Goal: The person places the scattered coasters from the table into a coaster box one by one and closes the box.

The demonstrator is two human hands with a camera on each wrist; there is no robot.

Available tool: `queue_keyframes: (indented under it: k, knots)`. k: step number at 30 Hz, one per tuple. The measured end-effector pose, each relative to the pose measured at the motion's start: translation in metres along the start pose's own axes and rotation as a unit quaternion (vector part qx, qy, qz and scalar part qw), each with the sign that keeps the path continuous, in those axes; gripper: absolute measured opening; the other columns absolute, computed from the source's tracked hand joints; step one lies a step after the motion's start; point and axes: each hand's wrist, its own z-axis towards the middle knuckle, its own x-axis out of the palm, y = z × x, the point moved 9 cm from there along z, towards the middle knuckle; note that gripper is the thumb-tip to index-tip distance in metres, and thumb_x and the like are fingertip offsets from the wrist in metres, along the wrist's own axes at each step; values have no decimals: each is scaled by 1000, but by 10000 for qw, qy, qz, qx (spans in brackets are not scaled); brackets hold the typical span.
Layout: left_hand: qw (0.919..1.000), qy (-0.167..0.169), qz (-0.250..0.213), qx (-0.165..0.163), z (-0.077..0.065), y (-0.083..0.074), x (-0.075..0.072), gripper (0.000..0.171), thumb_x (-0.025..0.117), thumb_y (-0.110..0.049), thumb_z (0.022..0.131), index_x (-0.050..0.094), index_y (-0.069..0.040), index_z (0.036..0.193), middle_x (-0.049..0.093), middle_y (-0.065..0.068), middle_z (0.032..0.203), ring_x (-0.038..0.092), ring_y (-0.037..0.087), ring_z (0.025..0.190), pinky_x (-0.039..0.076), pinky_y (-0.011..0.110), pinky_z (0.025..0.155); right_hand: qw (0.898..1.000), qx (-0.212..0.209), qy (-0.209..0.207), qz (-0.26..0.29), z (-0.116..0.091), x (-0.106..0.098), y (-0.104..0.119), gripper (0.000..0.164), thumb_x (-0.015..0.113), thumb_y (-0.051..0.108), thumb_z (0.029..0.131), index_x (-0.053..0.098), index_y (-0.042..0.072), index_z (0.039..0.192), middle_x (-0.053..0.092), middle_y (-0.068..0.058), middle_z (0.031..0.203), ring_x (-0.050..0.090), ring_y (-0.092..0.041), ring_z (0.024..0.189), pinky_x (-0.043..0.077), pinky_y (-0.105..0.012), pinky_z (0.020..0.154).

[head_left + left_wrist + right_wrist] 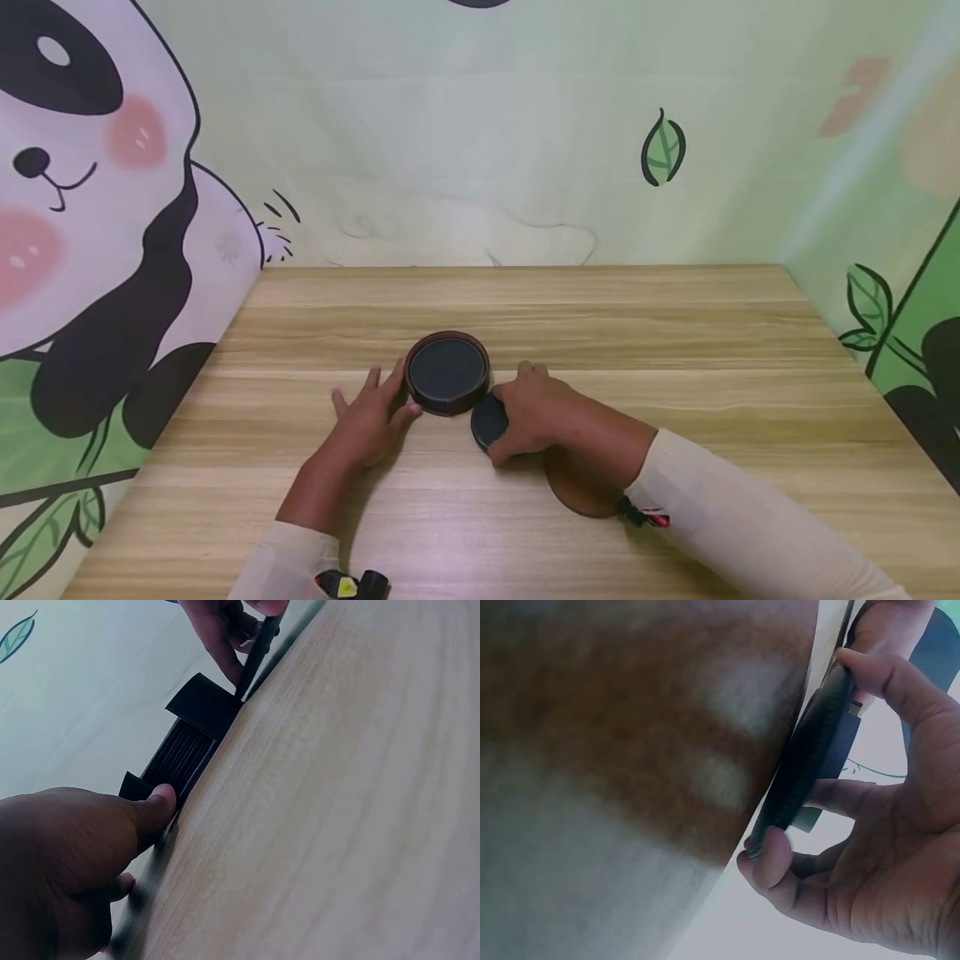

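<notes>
A round dark coaster holder (447,410) stands on the table, a black coaster (447,370) lying at its top. Seen from the side in the left wrist view, several thin coasters (177,755) are stacked between the holder's raised walls. My left hand (372,423) holds the holder's left side between thumb and index finger, the other fingers spread away from it. Just right of the holder, my right hand (534,414) grips another dark round coaster (489,423) by its edge. That coaster stands tilted close over the table in the right wrist view.
A brown round disc (579,487) lies on the table under my right forearm, partly hidden by it. The wood-grain table (480,308) meets a printed wall (420,125) at its back edge. Dark straps with small devices sit on both sleeves.
</notes>
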Motion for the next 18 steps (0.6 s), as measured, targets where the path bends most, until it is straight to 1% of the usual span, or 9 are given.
queue_keyframes:
  k: [4, 8, 15, 18]
  knots:
    - [10000, -8, -13, 9, -1, 1, 0, 80, 59, -33, 113, 15, -13, 177, 40, 25, 172, 9, 48, 170, -13, 89, 120, 9999, -71, -55, -65, -3, -3, 1, 93, 89, 57, 76, 62, 17, 155, 56, -16, 122, 53, -29, 108, 57, -42, 80]
    - [10000, -34, -1, 16, 0, 2, 0, 80, 59, -34, 113, 15, -13, 177, 40, 25, 173, 9, 48, 170, -13, 89, 120, 9995, -132, -74, -267, -7, -7, 2, 93, 88, 57, 77, 61, 18, 157, 55, -17, 124, 54, -29, 107, 57, -42, 79]
    - [10000, -52, 5, 25, 0, 1, 0, 80, 59, -34, 113, 16, -12, 177, 40, 26, 172, 10, 49, 170, -13, 89, 120, 9981, -102, -69, -603, -14, -12, 1, 93, 84, 60, 79, 59, 19, 159, 56, -20, 137, 55, -30, 113, 58, -43, 80]
    - [10000, -38, 3, 6, 0, 1, 0, 80, 60, -34, 113, 16, -12, 176, 39, 26, 173, 10, 48, 170, -13, 89, 121, 9976, -112, -114, -670, -17, -13, 1, 93, 83, 61, 80, 60, 18, 158, 56, -20, 138, 55, -30, 114, 59, -43, 81]
